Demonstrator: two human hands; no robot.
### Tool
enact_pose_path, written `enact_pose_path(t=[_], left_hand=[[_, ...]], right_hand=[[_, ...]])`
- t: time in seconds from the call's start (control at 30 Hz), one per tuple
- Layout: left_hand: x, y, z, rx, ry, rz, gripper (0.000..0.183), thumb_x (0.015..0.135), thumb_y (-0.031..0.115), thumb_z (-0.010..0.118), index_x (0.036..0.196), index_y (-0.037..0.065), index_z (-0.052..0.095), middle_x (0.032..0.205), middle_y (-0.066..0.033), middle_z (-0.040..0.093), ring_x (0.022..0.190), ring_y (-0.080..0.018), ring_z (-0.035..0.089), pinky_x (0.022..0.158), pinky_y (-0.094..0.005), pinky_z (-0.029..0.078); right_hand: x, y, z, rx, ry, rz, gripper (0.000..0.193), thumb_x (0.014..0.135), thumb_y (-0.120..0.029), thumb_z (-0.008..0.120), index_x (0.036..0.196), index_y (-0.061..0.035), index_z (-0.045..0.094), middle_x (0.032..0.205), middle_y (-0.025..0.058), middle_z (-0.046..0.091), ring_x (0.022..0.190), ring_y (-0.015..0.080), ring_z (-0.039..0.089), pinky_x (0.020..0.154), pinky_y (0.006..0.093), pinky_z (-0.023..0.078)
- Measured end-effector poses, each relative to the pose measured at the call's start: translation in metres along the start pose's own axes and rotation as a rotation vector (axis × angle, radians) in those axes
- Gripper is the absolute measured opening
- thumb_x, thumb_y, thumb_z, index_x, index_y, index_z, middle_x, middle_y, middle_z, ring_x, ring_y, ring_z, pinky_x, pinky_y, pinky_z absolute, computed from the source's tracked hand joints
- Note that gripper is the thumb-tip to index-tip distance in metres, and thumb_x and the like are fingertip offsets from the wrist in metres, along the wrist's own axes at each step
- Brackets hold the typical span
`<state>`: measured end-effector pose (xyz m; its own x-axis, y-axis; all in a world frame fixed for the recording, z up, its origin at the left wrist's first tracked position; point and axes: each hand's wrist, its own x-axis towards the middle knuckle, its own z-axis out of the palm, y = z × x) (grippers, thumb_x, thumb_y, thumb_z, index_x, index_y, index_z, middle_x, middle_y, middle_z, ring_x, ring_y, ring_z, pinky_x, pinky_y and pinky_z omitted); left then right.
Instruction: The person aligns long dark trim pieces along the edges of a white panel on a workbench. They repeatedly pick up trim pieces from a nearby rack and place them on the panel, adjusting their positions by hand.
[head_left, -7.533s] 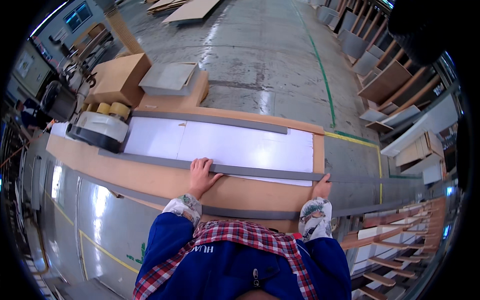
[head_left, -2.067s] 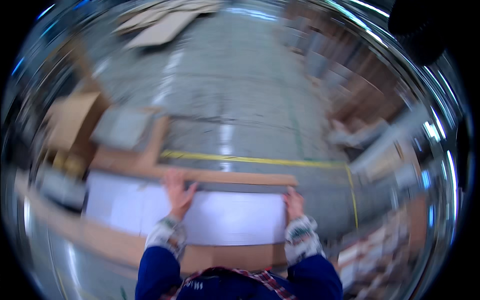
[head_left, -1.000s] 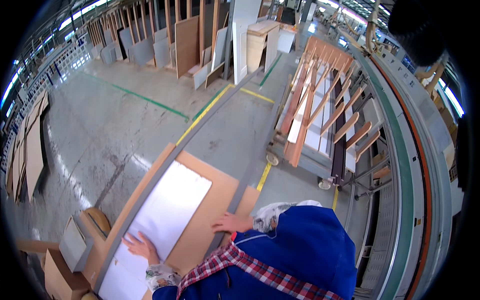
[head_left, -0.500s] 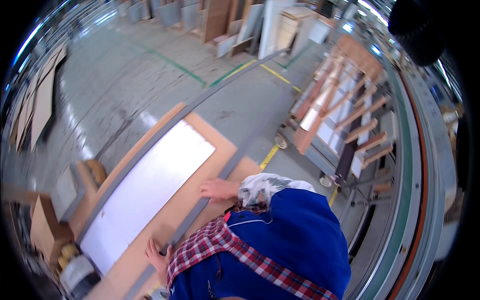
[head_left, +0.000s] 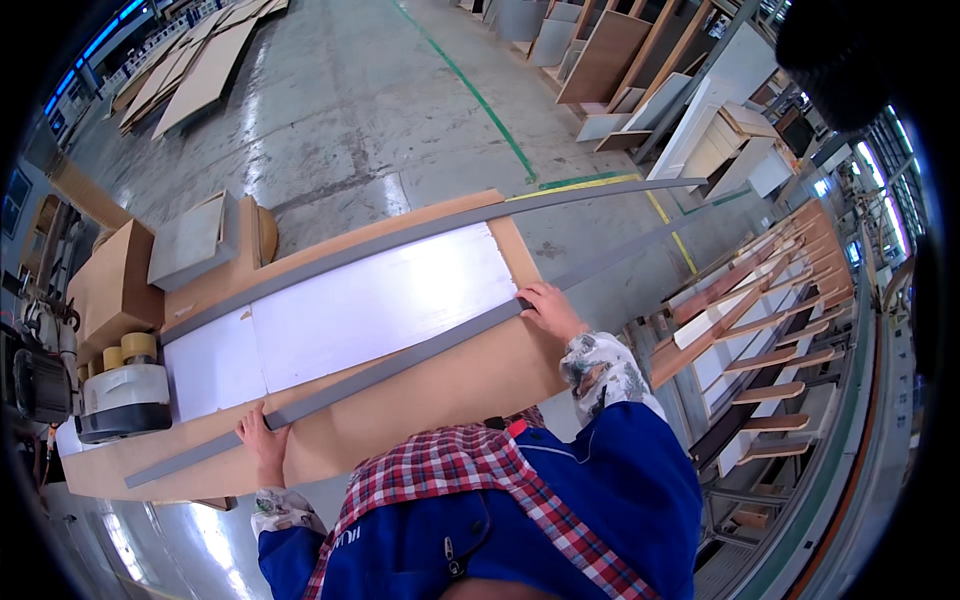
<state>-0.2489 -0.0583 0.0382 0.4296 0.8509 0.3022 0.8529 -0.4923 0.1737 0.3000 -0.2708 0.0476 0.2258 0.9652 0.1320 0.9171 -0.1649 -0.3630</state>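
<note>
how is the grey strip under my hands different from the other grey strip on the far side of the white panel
The near grey strip lies along the white panel's near edge, with the left hand and right hand on it; the far grey strip lies along the far edge, and no hand touches it. The near strip's left end runs past the panel beside a tape dispenser; the far one ends sooner. Both are long, thin, grey and overhang the right end.
</note>
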Motion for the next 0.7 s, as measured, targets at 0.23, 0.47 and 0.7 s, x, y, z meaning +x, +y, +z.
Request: enact_pose_path(t=[0.23,0.47,0.7], left_hand=[[0.015,0.032,0.058,-0.020,0.023,0.002,0.061,0.058,0.030,0.072,0.112,0.009,0.052,0.093,-0.0091,0.053,0.092,-0.0274,0.050,0.091,-0.0419,0.031],[0.028,0.102,0.085,-0.196,-0.118,0.145,0.066,0.061,0.044,0.071,0.112,0.008,0.052,0.106,-0.0142,0.047,0.104,-0.0326,0.043,0.093,-0.0469,0.026],[0.028,0.104,0.072,-0.262,-0.044,0.264,0.058,0.071,0.042,0.064,0.113,0.005,0.050,0.125,-0.0205,0.041,0.114,-0.0360,0.039,0.095,-0.0478,0.024]], right_hand=[[0.000,0.020,0.036,-0.036,0.551,0.685,0.055,0.072,-0.016,0.065,0.120,0.0006,0.045,0.124,0.0194,0.046,0.115,0.0356,0.044,0.097,0.0428,0.036],[0.024,-0.001,0.048,0.220,0.434,1.398,0.102,0.079,-0.045,0.055,0.138,0.0044,-0.011,0.115,0.0264,0.052,0.105,0.0407,0.052,0.097,0.0502,0.032],[0.025,-0.001,0.043,0.322,0.521,1.388,0.092,0.081,-0.036,0.053,0.138,0.0050,-0.008,0.116,0.0282,0.050,0.101,0.0413,0.054,0.094,0.0500,0.036]])
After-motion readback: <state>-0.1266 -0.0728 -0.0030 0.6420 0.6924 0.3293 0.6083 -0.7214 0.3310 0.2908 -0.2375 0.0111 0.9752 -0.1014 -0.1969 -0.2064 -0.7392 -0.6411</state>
